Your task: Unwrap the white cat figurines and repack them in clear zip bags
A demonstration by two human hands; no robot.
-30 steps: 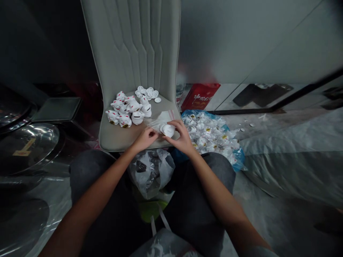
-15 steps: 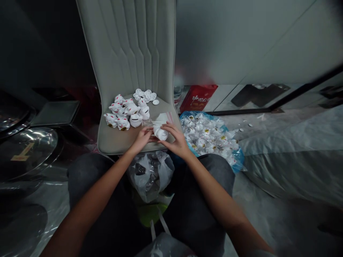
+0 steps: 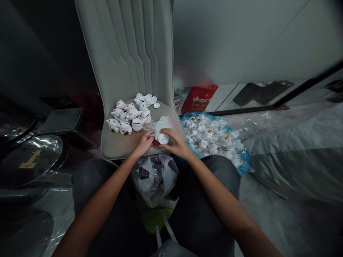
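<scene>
Over the front of the grey chair seat (image 3: 114, 148), both hands hold one small white cat figurine (image 3: 162, 139). My left hand (image 3: 144, 144) grips its left side with bent fingers. My right hand (image 3: 177, 142) wraps it from the right, thumb below and fingers above. Just behind them lies a clear zip bag (image 3: 170, 123) with a pink strip, and white paper in or under it. Several white cat figurines (image 3: 133, 113) with red ears are heaped on the seat to the left. White round discs (image 3: 148, 99) lie behind that heap.
Right of the chair, a blue plastic bag (image 3: 248, 159) on the floor holds many bagged figurines. A translucent plastic bag (image 3: 143, 185) hangs below the seat front, between my knees. A red bag (image 3: 200, 98) stands against the wall. Shiny metal pots (image 3: 40, 157) are at left.
The figurine has turned and come slightly lower in my hands, away from the zip bag and paper. The view has shifted a little.
</scene>
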